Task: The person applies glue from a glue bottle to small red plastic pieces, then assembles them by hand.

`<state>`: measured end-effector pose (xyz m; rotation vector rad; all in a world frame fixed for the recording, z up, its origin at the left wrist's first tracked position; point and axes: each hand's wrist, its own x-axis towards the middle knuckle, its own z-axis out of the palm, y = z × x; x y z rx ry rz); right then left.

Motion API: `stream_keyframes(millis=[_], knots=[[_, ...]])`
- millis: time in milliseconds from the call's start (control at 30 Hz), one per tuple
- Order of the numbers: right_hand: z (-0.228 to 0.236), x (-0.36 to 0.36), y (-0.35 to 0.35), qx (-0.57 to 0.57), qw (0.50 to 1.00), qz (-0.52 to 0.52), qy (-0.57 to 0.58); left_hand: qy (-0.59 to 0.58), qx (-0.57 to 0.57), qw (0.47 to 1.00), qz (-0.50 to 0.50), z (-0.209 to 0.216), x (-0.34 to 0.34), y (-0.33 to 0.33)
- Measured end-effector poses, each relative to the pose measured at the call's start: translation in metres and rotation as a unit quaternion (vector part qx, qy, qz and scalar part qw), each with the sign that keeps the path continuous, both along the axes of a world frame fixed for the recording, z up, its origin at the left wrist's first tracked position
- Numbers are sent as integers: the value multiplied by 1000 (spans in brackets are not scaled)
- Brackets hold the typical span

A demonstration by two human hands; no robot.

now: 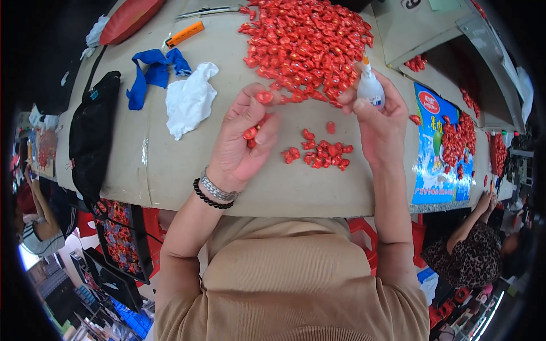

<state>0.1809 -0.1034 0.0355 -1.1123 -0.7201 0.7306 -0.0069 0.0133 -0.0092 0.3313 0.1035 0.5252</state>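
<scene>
A few small red pieces are gripped in the left hand, one pinched up top and the others tucked in its curled fingers. The right hand is well apart from it, wrapped around a white squeeze bottle, orange nozzle pointing up. There's a little red cluster on the beige worktable between the wrists, plus a massive red heap just beyond the hands.
</scene>
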Motion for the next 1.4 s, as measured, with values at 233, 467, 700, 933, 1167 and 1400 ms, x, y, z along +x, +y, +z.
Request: stream_keyframes(millis=[233, 467, 700, 933, 1167, 1400], knots=[[8, 13, 5, -26, 999, -13, 21, -13, -13, 1000, 10, -2, 2, 11], [14, 4, -1, -214, 849, 2, -483, -27, -10, 999, 27, 2, -4, 10], [16, -12, -16, -287, 810, 42, -510, -41, -29, 999, 7, 1, -6, 5], [7, -10, -16, -288, 789, 35, -542, -15, -29, 999, 11, 3, -5, 8], [-3, -4, -11, -260, 773, -15, -579, -14, -27, 999, 9, 3, -4, 9], [-8, -3, -15, -239, 778, -15, -581, -40, -50, 998, 10, 0, -5, 9]])
